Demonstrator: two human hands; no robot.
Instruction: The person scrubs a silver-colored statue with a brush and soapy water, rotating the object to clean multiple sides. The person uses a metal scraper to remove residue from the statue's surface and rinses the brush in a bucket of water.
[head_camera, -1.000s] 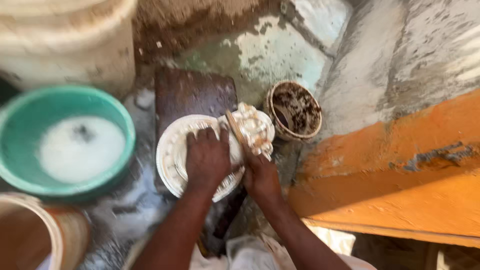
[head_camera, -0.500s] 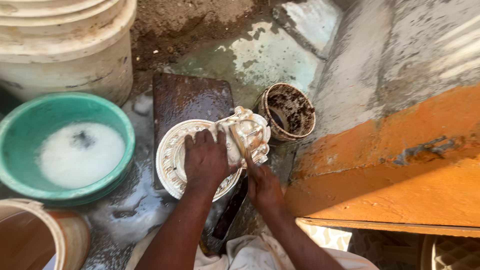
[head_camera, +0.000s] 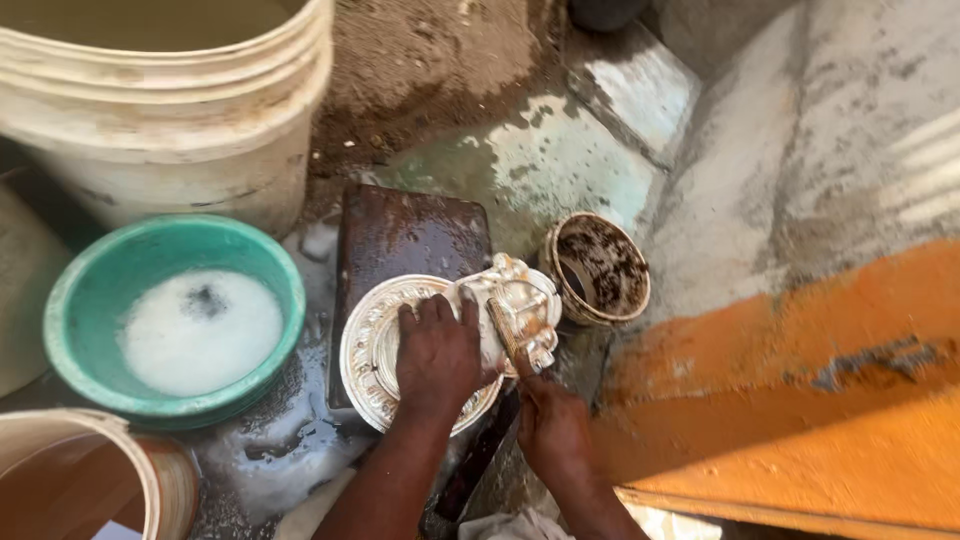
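Note:
A round ornate silver-coloured plate (head_camera: 368, 352) lies on a dark wet stone block (head_camera: 405, 235). An embossed metal piece (head_camera: 520, 300) rests at its right edge. My left hand (head_camera: 438, 355) presses flat on the plate, fingers spread, holding it down. My right hand (head_camera: 550, 425) grips a thin brush-like stick (head_camera: 503, 335) whose far end lies against the metal piece.
A teal basin (head_camera: 90, 290) of soapy water sits at the left. A big white bucket (head_camera: 200, 150) stands behind it. A small dirty round tin (head_camera: 600, 268) is right of the plate. An orange painted ledge (head_camera: 800, 430) runs along the right. Another container (head_camera: 90, 480) is at bottom left.
The view has shifted slightly; both hands stay on the plate, and the right hand's stick has moved a little over the metal piece.

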